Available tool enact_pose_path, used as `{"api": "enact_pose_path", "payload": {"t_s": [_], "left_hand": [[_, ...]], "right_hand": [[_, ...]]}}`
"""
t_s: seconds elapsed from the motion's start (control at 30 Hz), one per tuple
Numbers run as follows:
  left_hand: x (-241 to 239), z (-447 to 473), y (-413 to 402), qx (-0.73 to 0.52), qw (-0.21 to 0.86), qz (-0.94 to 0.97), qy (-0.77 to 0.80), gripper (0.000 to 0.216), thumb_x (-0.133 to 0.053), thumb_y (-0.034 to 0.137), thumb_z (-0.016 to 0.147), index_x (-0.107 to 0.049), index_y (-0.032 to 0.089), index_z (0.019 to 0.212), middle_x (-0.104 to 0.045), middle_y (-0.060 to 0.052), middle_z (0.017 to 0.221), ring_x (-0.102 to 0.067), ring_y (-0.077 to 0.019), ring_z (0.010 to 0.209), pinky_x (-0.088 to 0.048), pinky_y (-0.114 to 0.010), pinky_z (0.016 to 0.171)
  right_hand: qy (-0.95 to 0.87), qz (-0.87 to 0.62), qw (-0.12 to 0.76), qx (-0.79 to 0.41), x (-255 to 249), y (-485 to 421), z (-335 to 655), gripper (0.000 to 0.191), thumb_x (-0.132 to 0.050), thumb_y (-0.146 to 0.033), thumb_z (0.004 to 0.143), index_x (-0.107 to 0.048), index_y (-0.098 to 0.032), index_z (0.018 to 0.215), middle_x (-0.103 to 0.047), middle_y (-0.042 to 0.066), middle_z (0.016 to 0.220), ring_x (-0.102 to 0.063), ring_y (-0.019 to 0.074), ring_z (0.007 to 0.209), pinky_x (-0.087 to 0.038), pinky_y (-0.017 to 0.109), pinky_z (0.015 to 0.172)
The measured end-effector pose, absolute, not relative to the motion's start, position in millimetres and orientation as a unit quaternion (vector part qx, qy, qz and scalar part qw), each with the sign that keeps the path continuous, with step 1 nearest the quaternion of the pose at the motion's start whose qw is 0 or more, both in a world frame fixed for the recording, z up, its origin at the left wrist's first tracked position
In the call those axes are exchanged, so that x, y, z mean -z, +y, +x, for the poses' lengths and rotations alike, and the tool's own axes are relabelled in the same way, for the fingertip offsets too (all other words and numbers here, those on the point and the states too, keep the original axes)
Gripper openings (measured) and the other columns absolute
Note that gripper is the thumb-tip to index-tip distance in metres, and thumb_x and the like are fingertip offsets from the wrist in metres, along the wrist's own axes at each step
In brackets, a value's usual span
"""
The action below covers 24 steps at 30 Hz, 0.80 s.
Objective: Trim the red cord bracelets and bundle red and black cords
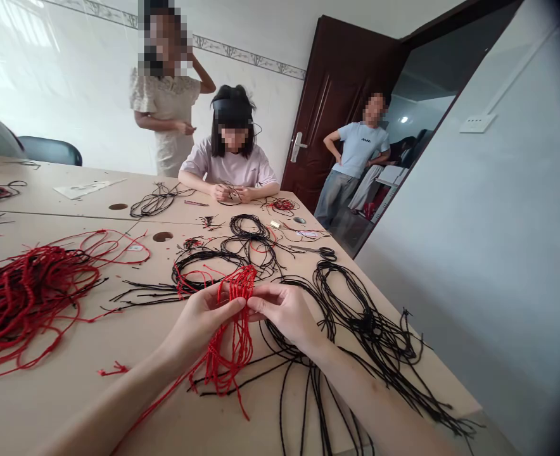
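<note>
A bundle of red cords [227, 358] hangs between my two hands above the table. My left hand [213, 307] is closed on it from the left, thumb pressed near the middle of the strands. From the right, my right hand [280, 310] pinches the same bundle, and the two thumb tips nearly meet. The bundle's top strands stick up above my fingers, and its loops and loose ends droop below. Coiled black cords [208, 269] lie just behind my hands. More black cords [308, 380] spread under my right forearm.
A large heap of red cords [28, 297] covers the table's left side. Bundled black cords [368, 323] lie along the right edge. Black-handled scissors [326, 253] rest beyond them. Across the table a seated person [235, 158] handles cord; two people stand behind, one by the open door [337, 95].
</note>
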<state>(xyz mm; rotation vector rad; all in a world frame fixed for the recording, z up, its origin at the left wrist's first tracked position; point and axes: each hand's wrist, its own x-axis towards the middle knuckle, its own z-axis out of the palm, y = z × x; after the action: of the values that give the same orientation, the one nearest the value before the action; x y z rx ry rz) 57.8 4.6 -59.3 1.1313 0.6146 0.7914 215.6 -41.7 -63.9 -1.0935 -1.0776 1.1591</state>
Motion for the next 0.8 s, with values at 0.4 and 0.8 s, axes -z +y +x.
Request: {"api": "enact_pose_path", "payload": {"t_s": [0.4, 0.8], "left_hand": [[63, 56, 7, -0.353, 0.709, 0.542, 0.281, 0.026, -0.082, 0.034, 0.071, -0.065, 0.017, 0.081, -0.072, 0.001, 0.076, -0.064, -0.01, 0.071, -0.05, -0.019, 0.07], [57, 58, 9, -0.358, 0.731, 0.485, 0.322, 0.028, -0.085, 0.03, 0.065, -0.068, 0.015, 0.082, -0.069, 0.002, 0.071, -0.058, -0.0069, 0.057, -0.047, -0.017, 0.057]], "right_hand": [[-0.503, -0.505, 0.549, -0.436, 65, -42, 221, 0.028, -0.078, -0.04, 0.069, -0.068, -0.016, 0.079, -0.067, 0.001, 0.069, -0.062, 0.0133, 0.06, -0.055, 0.027, 0.057], [-0.551, -0.701, 0.387, -0.235, 36, -39, 273, 0.037, -0.044, -0.044, 0.092, -0.07, -0.017, 0.091, -0.07, 0.009, 0.088, -0.064, 0.0208, 0.081, -0.05, 0.033, 0.073]]}}
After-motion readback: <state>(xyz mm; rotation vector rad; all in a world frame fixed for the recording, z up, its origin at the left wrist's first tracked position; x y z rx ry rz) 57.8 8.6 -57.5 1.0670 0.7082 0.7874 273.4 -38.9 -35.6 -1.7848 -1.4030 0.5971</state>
